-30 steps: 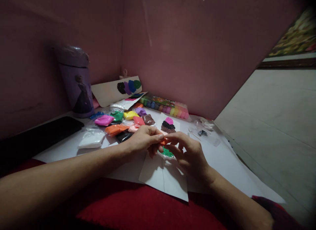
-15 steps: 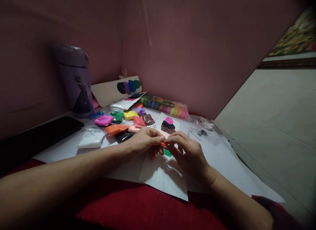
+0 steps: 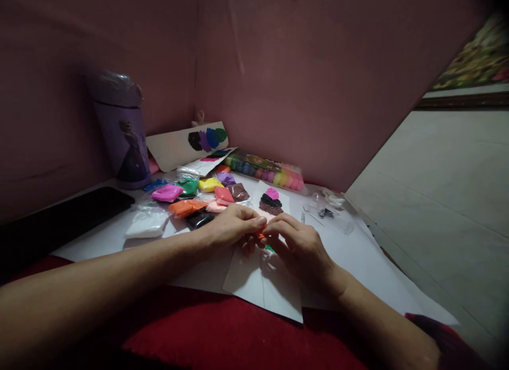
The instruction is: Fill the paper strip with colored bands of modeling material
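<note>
Between the fingertips of both hands is a small piece of orange clay (image 3: 260,234). My left hand (image 3: 234,225) pinches it from the left, thumb on top. From the right, my right hand (image 3: 300,243) closes its fingertips on the same piece. Below them lies a white paper (image 3: 264,290) with pink, black and brown textured patches (image 3: 271,202) at its upper part. A bit of green (image 3: 269,248) shows under the fingers; the hands hide the middle of the paper.
Bagged clay in several colours (image 3: 186,207) lies left of the hands. Behind stand a purple tumbler (image 3: 125,137) and a propped painted card (image 3: 170,147). A clear clay pack (image 3: 264,169) rests by the wall, a plastic bag (image 3: 328,213) at right, a black object (image 3: 99,205) at left.
The right fingertips have shifted slightly in toward the left ones around the orange clay. Less of the green patch shows beneath them.
</note>
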`<state>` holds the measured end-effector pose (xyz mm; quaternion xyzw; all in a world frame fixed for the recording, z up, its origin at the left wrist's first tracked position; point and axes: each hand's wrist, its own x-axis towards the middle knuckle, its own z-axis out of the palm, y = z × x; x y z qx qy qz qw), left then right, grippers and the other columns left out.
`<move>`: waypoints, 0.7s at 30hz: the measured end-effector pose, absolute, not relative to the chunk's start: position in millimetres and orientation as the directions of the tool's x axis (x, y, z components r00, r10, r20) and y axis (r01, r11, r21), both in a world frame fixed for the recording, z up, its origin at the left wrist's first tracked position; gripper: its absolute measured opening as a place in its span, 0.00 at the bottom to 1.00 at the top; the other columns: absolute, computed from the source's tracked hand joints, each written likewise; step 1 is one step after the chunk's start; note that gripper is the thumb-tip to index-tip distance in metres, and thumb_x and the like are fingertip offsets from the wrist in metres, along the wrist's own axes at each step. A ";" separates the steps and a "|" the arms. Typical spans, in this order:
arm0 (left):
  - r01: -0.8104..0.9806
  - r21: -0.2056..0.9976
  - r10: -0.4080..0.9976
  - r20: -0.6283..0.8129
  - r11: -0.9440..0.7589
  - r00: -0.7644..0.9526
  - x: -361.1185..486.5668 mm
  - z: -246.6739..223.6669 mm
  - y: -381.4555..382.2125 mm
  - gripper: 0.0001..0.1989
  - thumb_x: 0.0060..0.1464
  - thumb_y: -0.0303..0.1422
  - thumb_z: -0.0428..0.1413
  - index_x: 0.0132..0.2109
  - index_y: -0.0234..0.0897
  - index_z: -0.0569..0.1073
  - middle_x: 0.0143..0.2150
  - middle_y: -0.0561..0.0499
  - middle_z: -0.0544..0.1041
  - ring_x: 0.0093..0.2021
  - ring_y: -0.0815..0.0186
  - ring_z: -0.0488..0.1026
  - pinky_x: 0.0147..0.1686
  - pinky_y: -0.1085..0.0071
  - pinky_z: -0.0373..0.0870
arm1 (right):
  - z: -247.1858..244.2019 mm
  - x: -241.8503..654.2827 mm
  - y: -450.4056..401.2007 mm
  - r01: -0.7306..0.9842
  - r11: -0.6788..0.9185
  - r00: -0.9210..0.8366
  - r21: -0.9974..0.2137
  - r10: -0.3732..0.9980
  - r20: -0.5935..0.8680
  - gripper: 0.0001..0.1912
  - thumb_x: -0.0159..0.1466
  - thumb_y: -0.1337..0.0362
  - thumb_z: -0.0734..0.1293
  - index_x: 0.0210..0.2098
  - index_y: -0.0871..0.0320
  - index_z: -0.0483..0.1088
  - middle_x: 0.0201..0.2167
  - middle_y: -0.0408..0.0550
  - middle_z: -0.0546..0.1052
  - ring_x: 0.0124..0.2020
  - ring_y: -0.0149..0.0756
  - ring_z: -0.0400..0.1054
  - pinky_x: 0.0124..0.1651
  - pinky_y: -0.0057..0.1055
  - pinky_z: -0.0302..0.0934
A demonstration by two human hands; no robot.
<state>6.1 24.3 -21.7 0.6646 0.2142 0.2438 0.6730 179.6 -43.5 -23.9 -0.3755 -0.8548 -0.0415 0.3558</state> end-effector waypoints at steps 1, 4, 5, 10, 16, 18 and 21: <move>-0.044 0.999 0.610 0.035 0.001 0.791 6.2 -21.7 24.3 0.17 0.54 0.41 0.54 0.28 0.31 0.70 0.23 0.52 0.72 0.18 0.75 0.66 0.20 0.77 0.62 | -24.0 179.6 -43.4 0.670 0.717 -0.469 -0.192 0.610 0.639 0.04 0.64 0.70 0.62 0.38 0.59 0.67 0.33 0.47 0.71 0.32 0.30 0.67 0.32 0.28 0.62; -0.034 0.999 0.615 0.025 0.002 0.788 6.4 -22.9 24.9 0.17 0.54 0.43 0.53 0.27 0.31 0.69 0.21 0.53 0.71 0.17 0.75 0.65 0.19 0.77 0.61 | -23.8 179.6 -43.3 0.667 0.725 -0.489 -0.174 0.602 0.631 0.05 0.63 0.70 0.63 0.39 0.59 0.68 0.34 0.48 0.72 0.33 0.31 0.68 0.33 0.29 0.63; -0.027 1.000 0.621 0.022 -0.001 0.784 6.4 -23.6 25.5 0.17 0.54 0.43 0.53 0.28 0.32 0.69 0.21 0.53 0.70 0.17 0.74 0.65 0.19 0.76 0.61 | -23.6 179.6 -43.3 0.666 0.727 -0.496 -0.168 0.600 0.628 0.05 0.63 0.70 0.63 0.40 0.59 0.68 0.35 0.48 0.72 0.33 0.32 0.68 0.33 0.29 0.63; 0.002 0.999 0.645 0.023 -0.037 0.764 5.6 -27.5 28.4 0.18 0.54 0.44 0.53 0.27 0.32 0.68 0.19 0.53 0.70 0.18 0.73 0.65 0.20 0.76 0.59 | -23.4 178.9 -43.3 0.687 0.713 -0.498 -0.140 0.603 0.623 0.08 0.63 0.71 0.64 0.42 0.58 0.68 0.37 0.49 0.73 0.34 0.32 0.69 0.35 0.30 0.65; 0.019 0.998 0.646 0.024 -0.059 0.763 6.5 -26.5 28.1 0.18 0.55 0.44 0.52 0.26 0.32 0.68 0.18 0.54 0.69 0.17 0.74 0.64 0.19 0.76 0.58 | -24.0 176.8 -44.2 0.703 0.700 -0.495 -0.126 0.609 0.620 0.07 0.63 0.70 0.64 0.41 0.58 0.70 0.37 0.49 0.73 0.35 0.32 0.70 0.36 0.30 0.66; 0.035 0.996 0.647 0.023 -0.077 0.762 7.0 -25.3 27.6 0.18 0.55 0.44 0.52 0.26 0.32 0.68 0.18 0.54 0.69 0.17 0.74 0.64 0.19 0.77 0.58 | -23.8 176.4 -43.9 0.705 0.699 -0.497 -0.123 0.610 0.618 0.07 0.63 0.70 0.64 0.40 0.58 0.70 0.37 0.49 0.73 0.35 0.32 0.70 0.36 0.30 0.66; 0.059 0.993 0.647 0.022 -0.104 0.762 7.1 -24.5 27.3 0.19 0.55 0.43 0.51 0.26 0.32 0.68 0.18 0.54 0.69 0.17 0.74 0.64 0.19 0.77 0.58 | -22.6 175.6 -43.5 0.704 0.702 -0.503 -0.111 0.603 0.620 0.07 0.63 0.70 0.64 0.40 0.59 0.71 0.36 0.50 0.73 0.35 0.32 0.70 0.36 0.29 0.66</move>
